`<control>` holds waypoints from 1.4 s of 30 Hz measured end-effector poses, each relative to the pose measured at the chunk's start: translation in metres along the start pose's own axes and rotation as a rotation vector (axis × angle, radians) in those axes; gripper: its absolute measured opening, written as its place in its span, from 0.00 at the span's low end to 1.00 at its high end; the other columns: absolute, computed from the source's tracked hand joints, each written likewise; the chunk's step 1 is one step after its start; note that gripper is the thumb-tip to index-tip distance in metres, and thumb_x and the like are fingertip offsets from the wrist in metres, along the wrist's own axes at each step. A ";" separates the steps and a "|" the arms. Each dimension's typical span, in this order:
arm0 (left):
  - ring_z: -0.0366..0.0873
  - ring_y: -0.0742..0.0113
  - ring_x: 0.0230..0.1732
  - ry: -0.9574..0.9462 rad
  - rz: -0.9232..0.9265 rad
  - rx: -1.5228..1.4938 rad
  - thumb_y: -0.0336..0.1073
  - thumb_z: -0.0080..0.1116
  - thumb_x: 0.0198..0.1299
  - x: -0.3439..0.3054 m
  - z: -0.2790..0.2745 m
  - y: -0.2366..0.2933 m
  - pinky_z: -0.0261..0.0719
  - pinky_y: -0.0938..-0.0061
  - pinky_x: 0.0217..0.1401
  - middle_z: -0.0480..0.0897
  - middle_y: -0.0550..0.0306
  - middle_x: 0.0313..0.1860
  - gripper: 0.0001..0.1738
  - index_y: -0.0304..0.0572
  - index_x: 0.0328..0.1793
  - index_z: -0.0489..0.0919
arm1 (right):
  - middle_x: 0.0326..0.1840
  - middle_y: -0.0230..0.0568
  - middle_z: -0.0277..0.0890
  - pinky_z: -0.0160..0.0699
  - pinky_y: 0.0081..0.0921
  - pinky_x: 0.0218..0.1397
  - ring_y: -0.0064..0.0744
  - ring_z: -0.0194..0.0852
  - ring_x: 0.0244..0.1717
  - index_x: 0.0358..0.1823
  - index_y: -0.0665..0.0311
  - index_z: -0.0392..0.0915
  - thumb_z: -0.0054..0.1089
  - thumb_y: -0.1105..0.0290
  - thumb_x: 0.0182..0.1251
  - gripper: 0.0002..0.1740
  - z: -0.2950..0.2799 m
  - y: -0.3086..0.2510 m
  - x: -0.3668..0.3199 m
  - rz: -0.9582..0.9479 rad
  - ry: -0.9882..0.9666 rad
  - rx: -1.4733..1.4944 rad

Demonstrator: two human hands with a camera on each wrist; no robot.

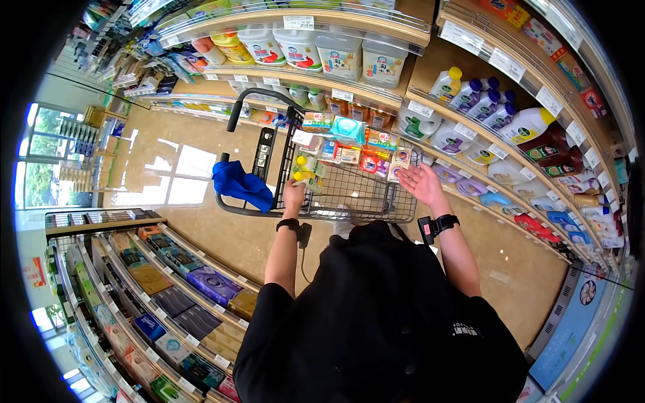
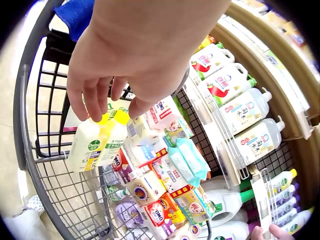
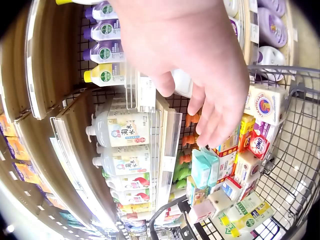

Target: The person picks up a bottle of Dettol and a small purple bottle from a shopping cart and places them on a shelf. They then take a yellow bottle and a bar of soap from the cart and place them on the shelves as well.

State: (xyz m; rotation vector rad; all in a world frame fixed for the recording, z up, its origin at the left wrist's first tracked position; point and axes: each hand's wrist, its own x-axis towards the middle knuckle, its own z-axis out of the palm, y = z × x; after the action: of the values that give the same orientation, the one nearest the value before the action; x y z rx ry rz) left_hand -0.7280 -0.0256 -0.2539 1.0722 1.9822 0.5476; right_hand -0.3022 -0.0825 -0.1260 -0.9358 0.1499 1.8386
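Observation:
Two yellow-capped Dettol bottles (image 2: pixel 97 145) lie side by side at the handle end of the shopping cart (image 1: pixel 349 201). My left hand (image 1: pixel 293 197) is right by their caps, fingers loosely bent; in the left wrist view its fingertips (image 2: pixel 94 114) overlap the cap area. The right wrist view shows those caps with no fingers round them. My right hand (image 1: pixel 423 183) is held over the cart's far end with fingers spread and nothing in it. Below it are boxed soap packs (image 3: pixel 262 142) and a teal wrapped pack (image 3: pixel 205 167).
A blue cloth (image 1: pixel 243 187) hangs on the cart handle. Shelves with large jugs (image 1: pixel 295 48) and detergent bottles (image 1: pixel 477 101) run along the cart's far side. Another shelf unit with packaged goods (image 1: pixel 215 282) stands behind on the left. Tiled floor (image 1: pixel 148 144) shows beyond the handle.

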 end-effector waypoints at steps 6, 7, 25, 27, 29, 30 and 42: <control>0.76 0.40 0.52 -0.088 0.174 0.281 0.45 0.58 0.49 0.016 -0.014 0.017 0.73 0.56 0.55 0.79 0.35 0.49 0.36 0.39 0.64 0.66 | 0.55 0.55 0.73 0.67 0.47 0.65 0.52 0.70 0.59 0.47 0.70 0.72 0.51 0.57 0.67 0.21 0.024 0.025 0.006 -0.040 0.099 0.001; 0.76 0.39 0.52 -0.134 0.172 0.330 0.45 0.58 0.49 0.022 -0.011 0.012 0.73 0.55 0.55 0.79 0.34 0.49 0.37 0.40 0.66 0.64 | 0.54 0.55 0.73 0.68 0.47 0.65 0.52 0.70 0.59 0.49 0.71 0.72 0.51 0.57 0.67 0.22 0.023 0.028 0.007 -0.049 0.111 0.006; 0.81 0.42 0.40 -0.139 0.295 0.561 0.51 0.61 0.52 0.038 0.004 0.013 0.79 0.53 0.43 0.83 0.40 0.37 0.24 0.37 0.42 0.79 | 0.54 0.57 0.72 0.70 0.47 0.63 0.54 0.71 0.58 0.49 0.70 0.68 0.49 0.58 0.69 0.20 0.016 0.069 -0.001 -0.071 0.247 0.043; 0.81 0.42 0.41 -0.165 0.295 0.591 0.52 0.63 0.51 0.038 0.005 0.010 0.79 0.53 0.45 0.83 0.39 0.36 0.24 0.36 0.40 0.80 | 0.54 0.57 0.72 0.71 0.47 0.63 0.54 0.71 0.58 0.48 0.70 0.68 0.50 0.58 0.68 0.20 0.011 0.066 -0.001 -0.071 0.232 0.040; 0.81 0.42 0.41 -0.183 0.326 0.634 0.51 0.63 0.50 0.036 0.000 0.010 0.78 0.54 0.45 0.83 0.39 0.36 0.24 0.36 0.40 0.80 | 0.54 0.56 0.72 0.71 0.46 0.63 0.53 0.71 0.58 0.48 0.70 0.68 0.50 0.57 0.68 0.21 0.005 0.062 0.002 -0.080 0.223 0.040; 0.81 0.42 0.41 -0.153 0.316 0.625 0.51 0.63 0.50 0.029 -0.003 0.017 0.78 0.54 0.45 0.83 0.38 0.36 0.23 0.36 0.40 0.80 | 0.54 0.56 0.72 0.71 0.46 0.63 0.53 0.71 0.58 0.48 0.70 0.68 0.51 0.57 0.68 0.21 0.004 0.061 0.002 -0.089 0.226 0.043; 0.81 0.45 0.36 -0.141 0.394 0.417 0.47 0.67 0.48 -0.012 -0.055 0.053 0.78 0.59 0.39 0.83 0.42 0.33 0.22 0.38 0.42 0.77 | 0.55 0.54 0.72 0.72 0.45 0.60 0.50 0.72 0.56 0.50 0.65 0.67 0.51 0.56 0.68 0.20 -0.003 0.065 0.015 -0.092 0.153 0.036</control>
State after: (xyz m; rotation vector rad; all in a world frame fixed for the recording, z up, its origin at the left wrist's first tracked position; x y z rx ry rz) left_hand -0.7424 -0.0069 -0.1808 1.7314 1.8084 0.2498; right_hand -0.3576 -0.1037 -0.1578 -1.0413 0.2301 1.6748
